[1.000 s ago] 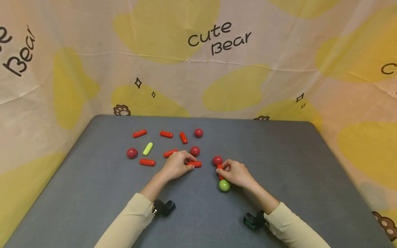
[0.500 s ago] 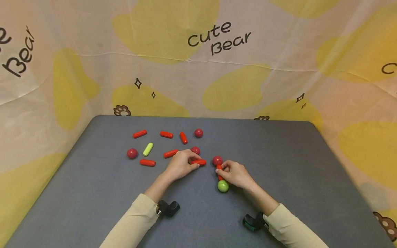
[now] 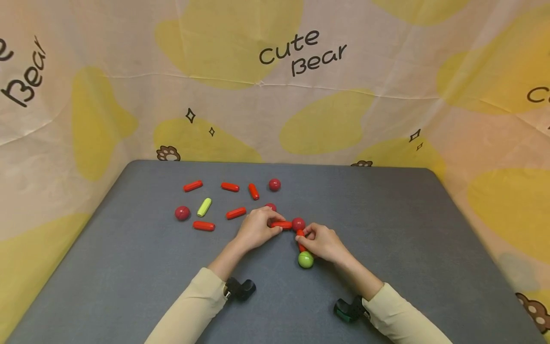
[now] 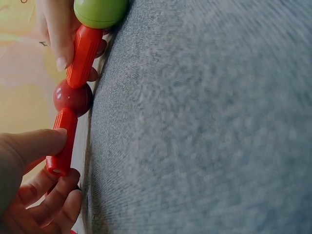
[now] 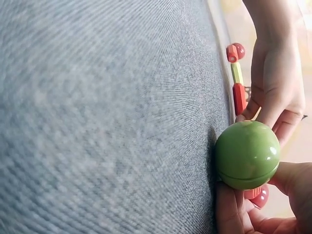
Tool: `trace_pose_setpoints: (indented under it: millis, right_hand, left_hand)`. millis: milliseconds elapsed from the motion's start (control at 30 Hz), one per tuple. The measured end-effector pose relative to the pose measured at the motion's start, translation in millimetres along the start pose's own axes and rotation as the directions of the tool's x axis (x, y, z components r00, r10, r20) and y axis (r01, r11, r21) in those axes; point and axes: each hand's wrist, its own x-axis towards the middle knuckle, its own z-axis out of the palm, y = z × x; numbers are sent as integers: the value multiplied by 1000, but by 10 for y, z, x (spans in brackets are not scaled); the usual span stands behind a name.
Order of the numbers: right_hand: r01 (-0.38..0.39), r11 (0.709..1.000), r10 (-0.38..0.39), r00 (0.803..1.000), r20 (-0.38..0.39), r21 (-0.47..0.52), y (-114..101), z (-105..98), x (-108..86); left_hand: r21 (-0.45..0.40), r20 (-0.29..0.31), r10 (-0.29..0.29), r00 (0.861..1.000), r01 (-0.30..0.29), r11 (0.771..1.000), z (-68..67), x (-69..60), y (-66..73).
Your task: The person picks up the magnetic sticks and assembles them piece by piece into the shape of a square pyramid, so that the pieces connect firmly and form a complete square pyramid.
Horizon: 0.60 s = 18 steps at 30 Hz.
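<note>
Head: left-held rod [image 3: 284, 225] now touches red ball [image 3: 298, 223].

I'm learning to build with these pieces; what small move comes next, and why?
Probably have the left hand press its red rod gently against the red ball between the hands: the rod's end meets that ball, and the right hand grips a second rod running from it to the green ball.
</note>
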Motion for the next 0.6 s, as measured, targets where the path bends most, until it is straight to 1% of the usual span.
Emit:
trace_pose_setpoints:
  millis: [133, 200, 367, 433, 600]
  right_hand:
    - [7, 1000, -7, 1000, -2, 2, -14, 6, -5]
    - [-2, 1000, 2, 1000, 0, -3, -16, 3, -2]
    - [-54, 998, 54, 998, 11, 21, -16, -19, 16]
    - [-66, 996, 65, 998, 10, 54, -19, -40, 27]
    - [-32, 992, 33, 999, 0, 120, -12, -81, 83]
  left_hand:
    - [-3, -7, -4, 1000, 4, 1000, 6, 5, 7]
    - [-7, -5, -7, 1000, 7, 1000, 6, 5, 11]
    - [-8, 3, -19, 1000, 19, 1000, 12, 0, 14]
    - [-9, 6, -21, 1000, 21, 1000, 12, 1, 14]
    - [-4, 3, -12, 1000, 12, 1000, 6, 8, 12]
